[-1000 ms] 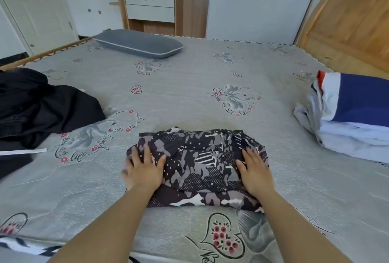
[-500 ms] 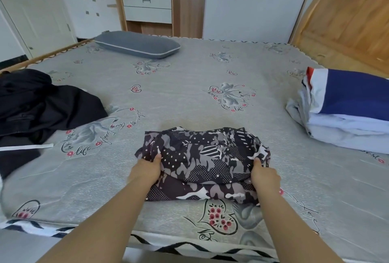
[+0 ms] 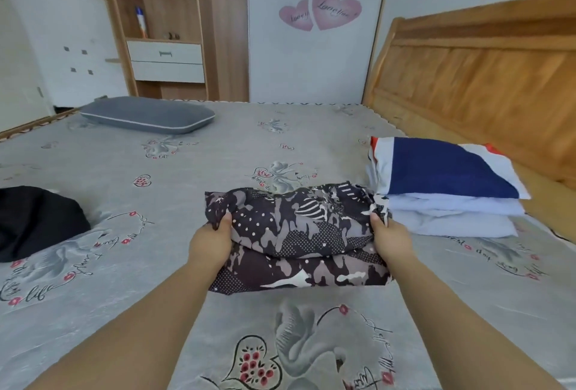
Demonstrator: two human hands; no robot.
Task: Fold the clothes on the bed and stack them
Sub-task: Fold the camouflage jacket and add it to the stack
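Since the frame half a second back, the folded dark camouflage-print garment (image 3: pixel 299 233) had come up off the grey flower-printed bed sheet (image 3: pixel 162 302) and shifted right, toward the stack of folded clothes topped by a blue, white and red piece (image 3: pixel 445 185); before that it lay flat with both hands at its sides. Left hand (image 3: pixel 212 244) gripped the garment's left edge, thumb on top, fingers hidden beneath the cloth. Right hand (image 3: pixel 389 240) gripped the right edge the same way, thumb on top. Both grips were clamped on the garment. Garment was held between the two hands above the sheet, sagging slightly in the middle, lower fold hanging toward the viewer. Its far right corner appeared just beside the stack's left side; contact could not be judged.

Black clothing pile (image 3: pixel 34 221) lay at the left edge of the bed, well apart from the garment. Grey flat pillow with pale piping (image 3: pixel 146 115) lay at the far side. Wooden headboard (image 3: pixel 486 74) stood at right, a wooden shelf unit with white drawers (image 3: pixel 165 37) at the back wall, and two pink heart stickers (image 3: pixel 321 13) on the white panel.
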